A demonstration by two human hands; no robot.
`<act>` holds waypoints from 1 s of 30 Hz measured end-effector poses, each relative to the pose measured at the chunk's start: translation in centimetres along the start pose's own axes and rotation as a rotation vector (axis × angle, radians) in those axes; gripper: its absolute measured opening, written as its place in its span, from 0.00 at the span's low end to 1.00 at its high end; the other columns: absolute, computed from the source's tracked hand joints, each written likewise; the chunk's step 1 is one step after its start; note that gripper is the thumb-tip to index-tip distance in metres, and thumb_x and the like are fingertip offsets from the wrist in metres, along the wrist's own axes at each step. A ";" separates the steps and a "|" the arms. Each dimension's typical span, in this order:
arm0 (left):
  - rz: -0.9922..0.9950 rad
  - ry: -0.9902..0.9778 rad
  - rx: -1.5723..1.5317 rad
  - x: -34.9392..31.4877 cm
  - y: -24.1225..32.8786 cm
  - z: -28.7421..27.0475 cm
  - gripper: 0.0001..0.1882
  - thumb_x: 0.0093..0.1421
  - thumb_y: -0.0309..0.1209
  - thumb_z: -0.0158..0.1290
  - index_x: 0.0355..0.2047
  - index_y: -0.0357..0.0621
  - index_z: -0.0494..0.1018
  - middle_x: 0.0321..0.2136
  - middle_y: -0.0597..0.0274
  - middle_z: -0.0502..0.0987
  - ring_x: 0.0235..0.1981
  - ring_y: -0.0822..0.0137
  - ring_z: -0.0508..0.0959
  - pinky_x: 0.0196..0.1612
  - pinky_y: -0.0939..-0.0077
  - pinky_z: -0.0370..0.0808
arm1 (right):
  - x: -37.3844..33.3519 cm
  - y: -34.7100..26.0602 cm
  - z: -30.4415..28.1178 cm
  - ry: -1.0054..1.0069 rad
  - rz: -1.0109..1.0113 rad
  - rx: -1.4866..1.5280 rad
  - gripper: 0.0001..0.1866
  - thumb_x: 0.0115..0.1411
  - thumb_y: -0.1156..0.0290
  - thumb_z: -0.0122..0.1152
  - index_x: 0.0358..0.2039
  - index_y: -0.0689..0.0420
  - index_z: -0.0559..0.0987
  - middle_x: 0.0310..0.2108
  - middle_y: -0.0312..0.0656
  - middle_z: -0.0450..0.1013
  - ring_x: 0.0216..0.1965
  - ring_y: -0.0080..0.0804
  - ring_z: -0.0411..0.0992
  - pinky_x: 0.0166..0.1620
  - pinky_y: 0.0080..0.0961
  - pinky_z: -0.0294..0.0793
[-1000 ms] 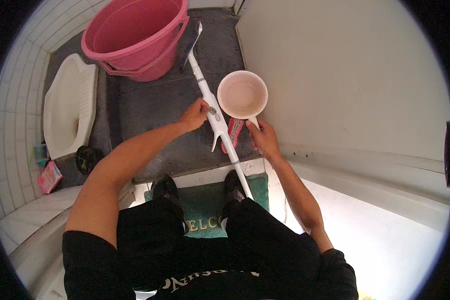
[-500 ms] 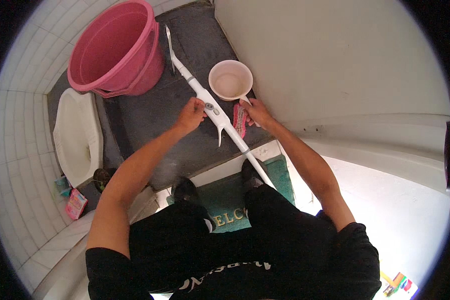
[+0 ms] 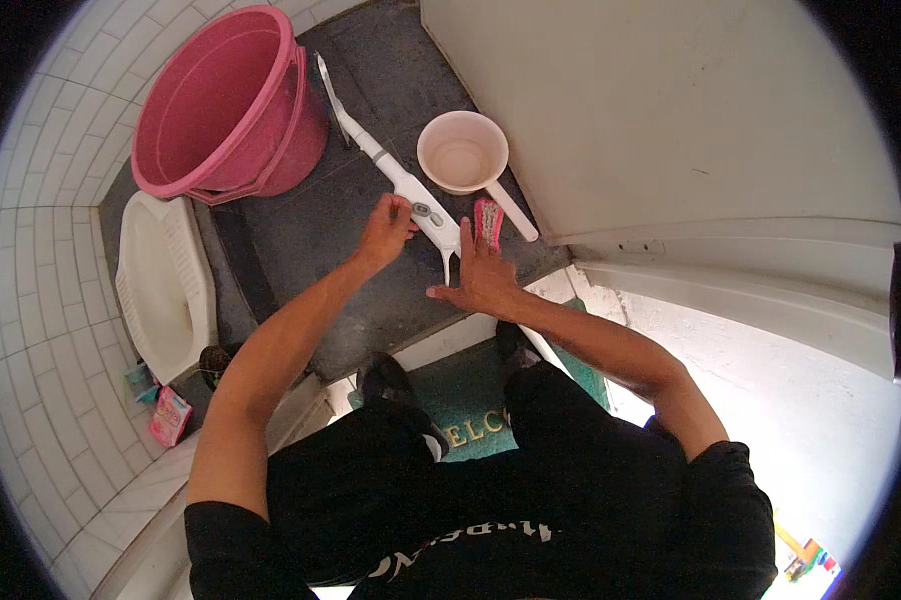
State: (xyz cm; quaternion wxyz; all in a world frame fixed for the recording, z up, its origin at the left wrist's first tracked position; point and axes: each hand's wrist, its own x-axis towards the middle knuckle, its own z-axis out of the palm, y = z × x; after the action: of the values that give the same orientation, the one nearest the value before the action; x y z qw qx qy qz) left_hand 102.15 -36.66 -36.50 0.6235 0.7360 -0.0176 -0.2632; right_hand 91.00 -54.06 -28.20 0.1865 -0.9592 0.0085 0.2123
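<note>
A white spray mop (image 3: 374,151) with a grey-buttoned middle and a trigger slants across the dark tiled floor; its lower pole passes by my right leg. My left hand (image 3: 384,235) is closed, its fingertips gripping the mop's body beside the grey button. My right hand (image 3: 482,280) is open over the mop near its trigger, thumb and fingers spread, hiding part of the pole. Just beyond it lies a pink scrub brush (image 3: 487,220), partly behind the fingers. A pale pink water dipper (image 3: 462,153) rests on the floor to the right, its handle pointing toward me.
A large pink bucket (image 3: 220,110) stands at the far left. Below it is a white squat toilet (image 3: 202,290), with a pink packet (image 3: 170,416) near the wall. A green doormat (image 3: 445,375) lies under my feet. A pale door panel (image 3: 690,130) borders the right.
My right hand has let go of the dipper's handle and moved left and nearer, opening over the mop. My left hand stays at the mop's body.
</note>
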 end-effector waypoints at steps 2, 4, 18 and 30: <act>0.016 0.000 0.007 0.0 -0.4 -0.5 0.12 0.70 0.38 0.43 0.42 0.42 0.64 0.38 0.60 0.72 0.36 0.68 0.78 0.39 0.71 0.79 | 0.7 0.3 1.0 -0.039 0.013 0.098 0.56 0.51 0.47 0.66 0.64 0.70 0.45 0.52 0.71 0.61 0.53 0.63 0.67 0.50 0.52 0.71; 0.021 -0.001 0.009 0.0 -0.2 -0.4 0.12 0.70 0.38 0.43 0.42 0.41 0.64 0.38 0.60 0.72 0.36 0.69 0.78 0.39 0.71 0.79 | 1.0 0.7 1.7 -0.080 0.039 0.188 0.58 0.51 0.50 0.68 0.65 0.70 0.40 0.53 0.72 0.60 0.53 0.65 0.66 0.52 0.52 0.70; 0.037 0.012 0.029 -0.2 -0.1 -0.5 0.14 0.69 0.38 0.43 0.42 0.38 0.64 0.36 0.58 0.71 0.34 0.69 0.78 0.36 0.73 0.78 | 1.6 2.8 4.0 0.004 -0.078 0.211 0.47 0.52 0.72 0.61 0.64 0.68 0.43 0.49 0.73 0.63 0.44 0.65 0.72 0.47 0.50 0.74; 0.028 0.013 0.036 -0.1 -0.1 -0.4 0.13 0.69 0.37 0.43 0.42 0.38 0.64 0.36 0.58 0.72 0.34 0.69 0.79 0.36 0.73 0.78 | 0.8 1.3 2.3 -0.022 -0.028 0.232 0.55 0.51 0.57 0.69 0.64 0.72 0.42 0.50 0.72 0.63 0.54 0.63 0.66 0.54 0.50 0.69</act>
State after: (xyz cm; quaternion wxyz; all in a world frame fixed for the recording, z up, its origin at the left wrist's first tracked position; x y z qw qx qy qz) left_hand 102.18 -36.21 -36.52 0.6138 0.7485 -0.0285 -0.2493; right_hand 90.67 -54.43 -30.92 0.2991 -0.9288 0.0176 0.2179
